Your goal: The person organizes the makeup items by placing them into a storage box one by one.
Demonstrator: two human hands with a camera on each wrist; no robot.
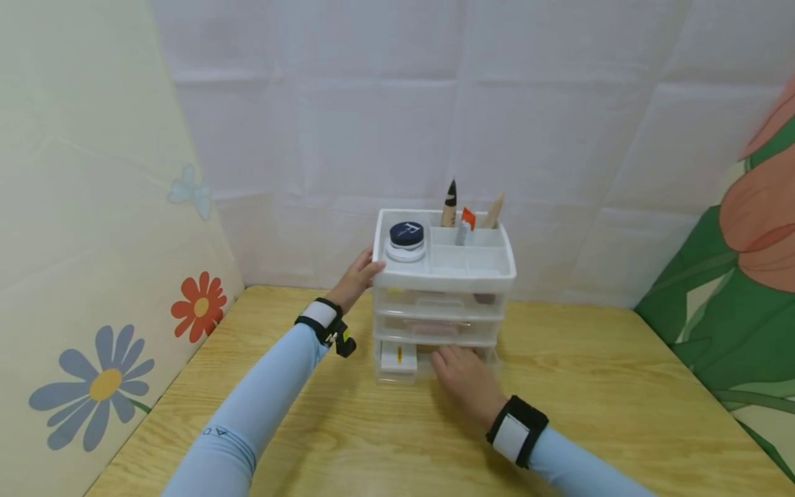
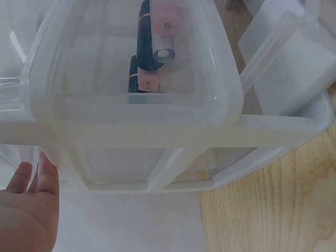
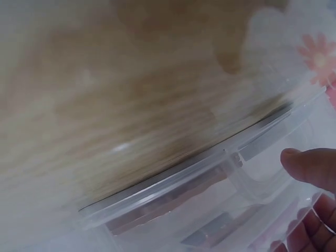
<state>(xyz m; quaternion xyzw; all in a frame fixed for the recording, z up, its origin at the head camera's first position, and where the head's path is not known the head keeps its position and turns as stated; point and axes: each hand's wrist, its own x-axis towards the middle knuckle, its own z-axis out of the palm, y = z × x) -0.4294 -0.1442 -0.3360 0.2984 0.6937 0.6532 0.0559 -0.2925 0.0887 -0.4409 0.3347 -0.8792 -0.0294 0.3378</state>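
Observation:
A white desk organizer point(image 1: 447, 283) with clear drawers stands on the table. My left hand point(image 1: 359, 276) rests against its upper left side, fingers fairly straight along the wall. In the left wrist view, fingertips of the left hand point(image 2: 34, 202) touch the white frame. The bottom drawer point(image 1: 395, 377) is pulled partly out, with a white box point(image 1: 399, 357) in its left part. At that drawer's front is my right hand point(image 1: 468, 383). The right wrist view has the right thumb point(image 3: 310, 165) on one side of the clear front and curled fingers on the other.
Stacked round cases point(image 1: 406, 240) sit in the top tray, beside upright items including a dark-tipped tube point(image 1: 450, 203). Pink-and-dark tubes point(image 2: 155, 42) lie inside a drawer. White cloth point(image 1: 323, 138) hangs behind the wooden table point(image 1: 577, 386).

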